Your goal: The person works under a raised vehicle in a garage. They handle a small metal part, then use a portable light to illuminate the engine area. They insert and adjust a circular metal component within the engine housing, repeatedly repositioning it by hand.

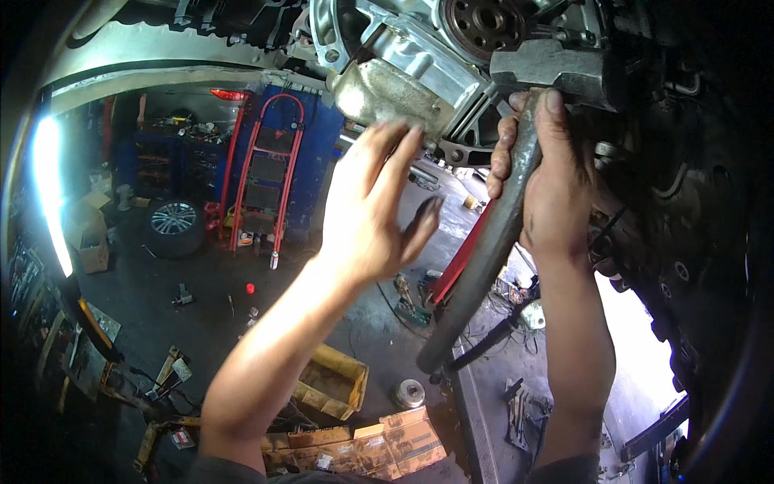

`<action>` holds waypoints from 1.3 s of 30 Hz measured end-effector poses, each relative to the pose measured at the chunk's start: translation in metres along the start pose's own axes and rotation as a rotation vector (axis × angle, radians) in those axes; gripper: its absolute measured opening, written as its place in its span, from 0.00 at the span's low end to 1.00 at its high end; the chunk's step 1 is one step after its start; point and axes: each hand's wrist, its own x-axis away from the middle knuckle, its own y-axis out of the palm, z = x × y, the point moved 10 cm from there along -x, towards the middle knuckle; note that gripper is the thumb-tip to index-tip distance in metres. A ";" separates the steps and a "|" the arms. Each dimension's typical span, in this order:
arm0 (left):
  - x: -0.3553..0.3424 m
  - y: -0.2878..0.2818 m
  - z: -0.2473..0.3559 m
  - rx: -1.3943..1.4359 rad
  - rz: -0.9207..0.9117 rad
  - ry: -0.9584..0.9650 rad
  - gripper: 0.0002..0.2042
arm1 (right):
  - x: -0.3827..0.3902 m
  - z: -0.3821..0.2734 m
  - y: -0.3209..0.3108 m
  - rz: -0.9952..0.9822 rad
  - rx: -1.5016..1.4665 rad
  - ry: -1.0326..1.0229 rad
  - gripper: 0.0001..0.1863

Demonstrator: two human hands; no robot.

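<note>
My right hand is wrapped round the upper handle of a sledgehammer, just below its heavy grey head. The head is up beside the underside of an engine, and the dark handle slants down to the left. My left hand is raised with nothing in it, thumb apart from the fingers, which are slightly blurred. Its fingertips are close to a dull metal cover on the engine; whether they touch it I cannot tell. A round brown pulley shows above the hammer head.
A bright tube lamp stands at the left. Farther back are a tyre with a silver wheel and a red hand truck. Below lie a yellow bin, flattened cardboard and scattered parts. Dark vehicle parts crowd the right.
</note>
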 end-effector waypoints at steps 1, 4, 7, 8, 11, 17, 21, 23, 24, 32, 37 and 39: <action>0.019 -0.008 -0.001 0.038 0.000 -0.075 0.34 | 0.002 -0.001 0.006 -0.017 0.010 -0.033 0.24; 0.065 -0.012 -0.005 0.388 -0.155 -0.341 0.30 | 0.001 0.009 0.008 0.056 -0.014 -0.004 0.23; 0.102 0.015 0.012 0.742 -0.481 -0.650 0.31 | -0.003 0.019 0.008 0.081 -0.002 0.042 0.25; 0.107 0.021 0.024 0.875 -0.519 -0.707 0.32 | -0.004 0.021 0.008 0.083 -0.002 0.044 0.25; 0.100 0.033 0.041 0.896 -0.557 -0.703 0.32 | -0.009 0.026 0.007 0.097 -0.013 0.066 0.27; 0.096 0.045 0.041 0.844 -0.484 -0.740 0.26 | -0.010 0.022 0.007 0.087 -0.009 0.029 0.27; 0.094 0.045 0.039 0.813 -0.395 -0.673 0.24 | -0.013 0.028 0.004 0.136 0.037 0.043 0.26; 0.099 0.051 0.033 0.805 -0.426 -0.731 0.25 | -0.015 0.024 0.009 0.098 0.016 -0.014 0.25; 0.100 0.051 0.033 0.797 -0.432 -0.727 0.25 | -0.014 0.024 0.009 0.098 0.021 -0.010 0.25; 0.102 0.061 0.030 0.819 -0.374 -0.697 0.25 | -0.011 0.026 0.010 0.184 0.099 0.000 0.28; 0.111 0.064 0.039 0.858 -0.416 -0.699 0.24 | 0.001 0.017 0.006 0.214 0.129 -0.047 0.26; 0.114 0.064 0.043 0.871 -0.442 -0.713 0.24 | 0.010 0.013 0.002 0.209 0.111 -0.056 0.25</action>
